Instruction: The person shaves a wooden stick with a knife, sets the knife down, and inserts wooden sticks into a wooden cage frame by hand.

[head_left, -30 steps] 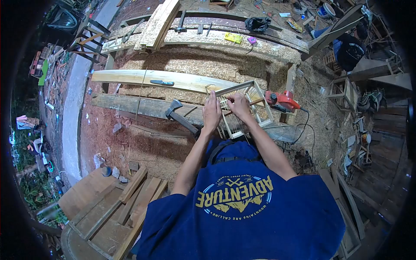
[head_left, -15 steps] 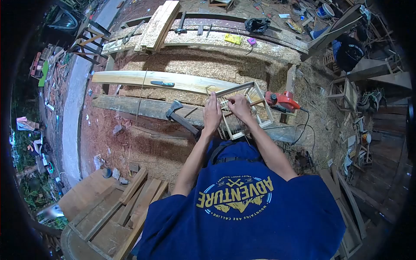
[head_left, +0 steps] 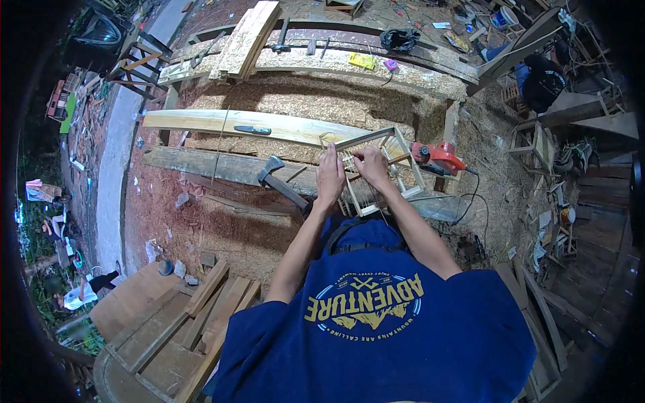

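A small wooden cage [head_left: 399,146], framed in pale strips with thin bars, lies tilted across the workbench planks in front of me. My left hand [head_left: 330,178] is closed at its left side, fingers long and pressed together against it. On the cage's near part, my right hand [head_left: 372,166] has its fingers curled in a pinch. Whatever is between those fingertips is too small to make out. Just right of the cage sits a red power tool [head_left: 437,158] with a black cord.
A hatchet [head_left: 272,171] rests on the near plank, and a dark-handled tool [head_left: 252,129] on the pale plank [head_left: 195,121]. Across the far bench [head_left: 309,62] are a hammer [head_left: 281,40], a yellow item [head_left: 362,61] and stacked boards [head_left: 245,40]. A person [head_left: 80,295] is at far left.
A person in a light top has come into fuller view at the left edge. My hands and the cage stay almost where they were.
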The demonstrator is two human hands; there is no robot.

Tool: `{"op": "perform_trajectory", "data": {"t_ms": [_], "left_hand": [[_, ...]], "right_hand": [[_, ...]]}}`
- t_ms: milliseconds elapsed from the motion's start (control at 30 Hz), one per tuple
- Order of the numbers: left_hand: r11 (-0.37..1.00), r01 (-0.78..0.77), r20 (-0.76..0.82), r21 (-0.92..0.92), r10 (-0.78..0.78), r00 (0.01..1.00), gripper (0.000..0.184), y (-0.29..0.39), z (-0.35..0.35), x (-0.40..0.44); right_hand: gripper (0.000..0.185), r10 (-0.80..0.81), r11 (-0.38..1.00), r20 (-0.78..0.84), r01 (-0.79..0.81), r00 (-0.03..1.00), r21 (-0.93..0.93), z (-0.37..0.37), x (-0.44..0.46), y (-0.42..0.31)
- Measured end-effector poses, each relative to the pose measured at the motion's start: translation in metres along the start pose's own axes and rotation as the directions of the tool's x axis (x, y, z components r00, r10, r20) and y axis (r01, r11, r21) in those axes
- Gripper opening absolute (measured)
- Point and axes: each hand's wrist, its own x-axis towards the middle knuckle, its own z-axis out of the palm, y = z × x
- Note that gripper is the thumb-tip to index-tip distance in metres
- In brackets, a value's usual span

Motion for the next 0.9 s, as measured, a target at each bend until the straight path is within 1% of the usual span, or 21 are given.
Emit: {"op": "perform_trajectory", "data": {"t_ms": [67,167,267,467,500,600,667,767,867,900], "left_hand": [[1.000,-0.003,-0.016,0.012,0.003,1.000,0.054,0.002,0.000,0.000],[1.000,-0.003,-0.023,0.014,0.003,1.000,0.053,0.002,-0.001,0.000],[1.000,-0.009,-0.030,0.014,0.010,0.999,0.052,0.003,-0.001,0.000],[0.999,0.047,0.018,0.004,-0.047,0.999,0.052,0.009,-0.005,0.001],[0.998,0.057,0.031,0.002,-0.057,0.998,0.052,0.009,-0.005,0.001],[1.000,0.015,-0.013,-0.020,-0.016,1.000,0.052,0.007,-0.004,0.001],[1.000,0.021,-0.005,-0.003,-0.021,1.000,0.052,0.007,-0.004,0.001],[1.000,0.003,-0.012,0.003,-0.003,1.000,0.052,0.006,-0.004,0.002],[1.000,-0.004,-0.017,-0.030,0.003,1.000,0.052,0.002,-0.005,0.002],[0.999,-0.004,-0.014,-0.047,0.003,1.000,0.052,0.001,-0.004,0.001]], "right_hand": [[0.015,-0.017,1.000,-0.018,0.018,1.000,0.003,0.000,0.000,0.000],[0.014,0.013,1.000,-0.019,-0.013,1.000,0.002,0.002,0.000,-0.001],[0.014,-0.027,0.999,-0.049,0.028,0.998,0.031,0.011,0.000,0.009],[0.016,0.086,0.996,0.015,-0.087,0.996,0.019,0.000,0.003,-0.007],[0.016,0.086,0.996,0.016,-0.086,0.996,0.015,0.000,0.004,-0.006],[0.017,0.083,0.997,0.012,-0.083,0.996,-0.001,0.004,0.007,-0.007],[0.017,0.077,0.997,-0.007,-0.077,0.997,-0.023,0.004,0.007,-0.007],[0.014,0.092,0.996,-0.038,-0.093,0.995,-0.002,0.008,0.005,-0.001],[0.015,0.099,0.993,0.059,-0.094,0.993,-0.071,-0.003,0.006,-0.008],[0.015,0.075,0.994,0.055,-0.070,0.996,-0.084,-0.004,0.005,-0.007]]}}
